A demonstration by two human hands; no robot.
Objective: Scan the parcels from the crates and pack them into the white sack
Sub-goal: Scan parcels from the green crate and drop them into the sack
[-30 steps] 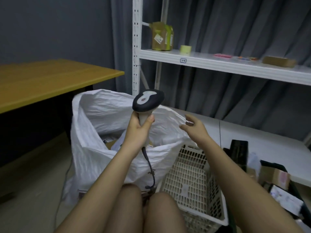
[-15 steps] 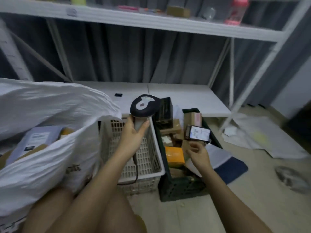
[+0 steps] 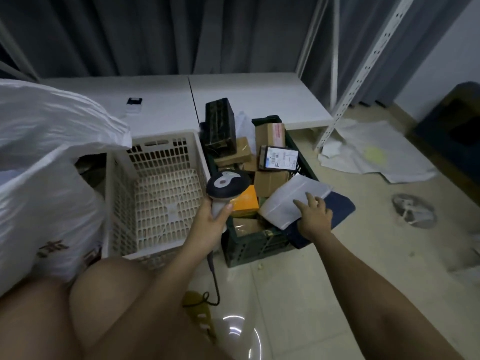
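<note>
Two crates stand side by side on the floor. The white crate (image 3: 155,198) holds no parcels. The dark green crate (image 3: 254,245), touching it on the right, holds brown boxes (image 3: 270,180), an orange box (image 3: 245,201), a black parcel (image 3: 219,126) and a labelled parcel (image 3: 281,158). The left hand (image 3: 210,224) grips the scanner (image 3: 226,185) by its handle. The right hand (image 3: 313,216) rests on a white parcel (image 3: 293,198) atop the green crate, fingers extended; whether the thumb grips beneath cannot be told. The white sack (image 3: 46,178) stands at the left.

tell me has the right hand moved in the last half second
Yes. The right hand went down toward the dark crate's near right corner, onto the white parcel.
</note>
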